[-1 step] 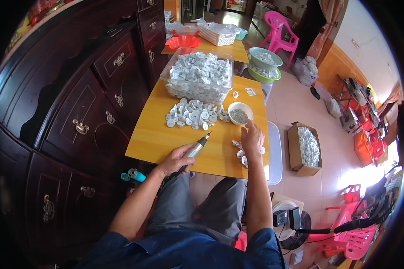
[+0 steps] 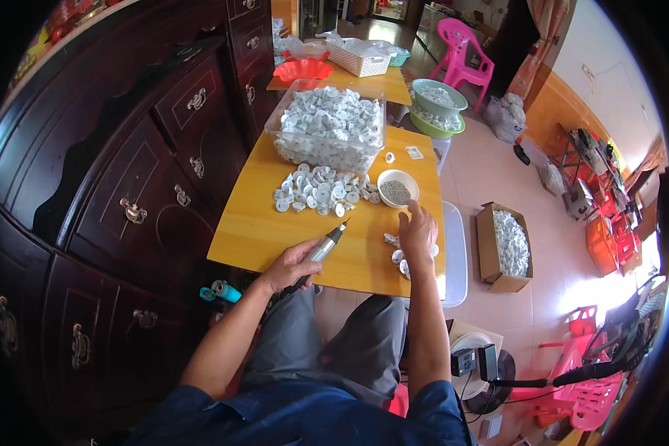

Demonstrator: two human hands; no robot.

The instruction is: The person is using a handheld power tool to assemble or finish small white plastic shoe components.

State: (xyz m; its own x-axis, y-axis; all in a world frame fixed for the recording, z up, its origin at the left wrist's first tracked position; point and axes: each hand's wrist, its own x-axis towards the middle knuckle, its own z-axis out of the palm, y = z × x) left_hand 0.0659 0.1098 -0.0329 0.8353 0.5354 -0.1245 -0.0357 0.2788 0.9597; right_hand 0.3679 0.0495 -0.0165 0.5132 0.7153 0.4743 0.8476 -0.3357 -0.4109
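Note:
My left hand [image 2: 291, 267] is closed around a silver and black electric screwdriver [image 2: 322, 250], its thin bit pointing up and away over the table. My right hand [image 2: 418, 232] is at the near right rim of a small white bowl [image 2: 383, 178] of tiny grey metal pieces [image 2: 395, 192]. Thumb and forefinger look apart there, with nothing visible between them. Several small round white plastic parts [image 2: 398, 256] lie beside and partly under that hand. A bigger pile of such parts [image 2: 321, 190] spreads left of the bowl.
Behind the pile stands a clear plastic bin [image 2: 273, 134] heaped with white parts. The yellow tabletop [image 2: 249, 230] ends just before my knees. A dark wooden cabinet [image 2: 126, 175] borders the left. On the right floor is a cardboard box [image 2: 489, 249]; basins [image 2: 461, 104] stand farther back.

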